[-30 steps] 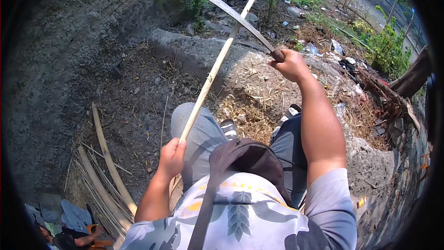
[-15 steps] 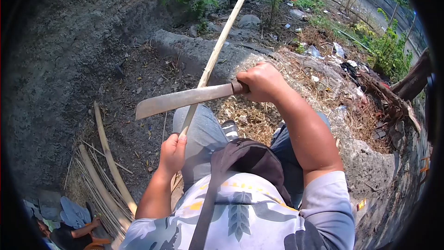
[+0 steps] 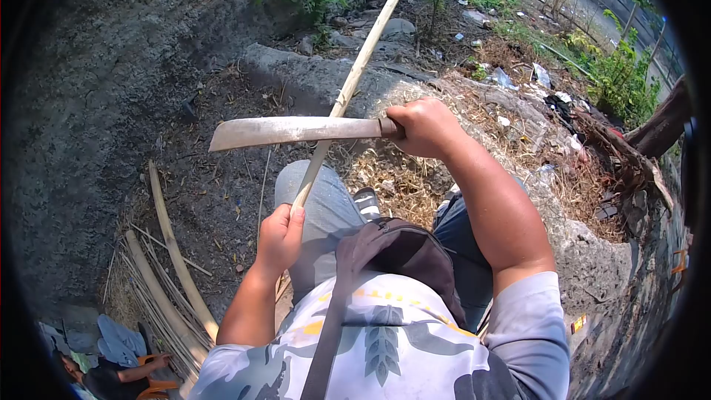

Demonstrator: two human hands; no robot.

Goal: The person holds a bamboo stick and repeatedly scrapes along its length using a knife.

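Note:
My right hand [image 3: 428,127] is closed round the dark handle of a machete [image 3: 296,131], whose broad, scuffed blade points left. The blade lies across a long, pale, peeled wooden stick [image 3: 368,48] and seems to touch it. My left hand [image 3: 281,235] grips the lower end of that stick above my left knee. From there the stick slants up and away to the top of the view. Part of the stick is hidden behind the blade.
Long thick poles [image 3: 176,248] and a bundle of thin sticks [image 3: 159,289] lie at the lower left. Beyond them a person [image 3: 122,370] sits on an orange chair. Pale shavings [image 3: 392,185] cover the ground by my feet. A rough wall [image 3: 96,118] rises on the left.
The machete has moved slightly up along the stick, and its blade has turned closer to level. The stick's far end has shifted a little up and right.

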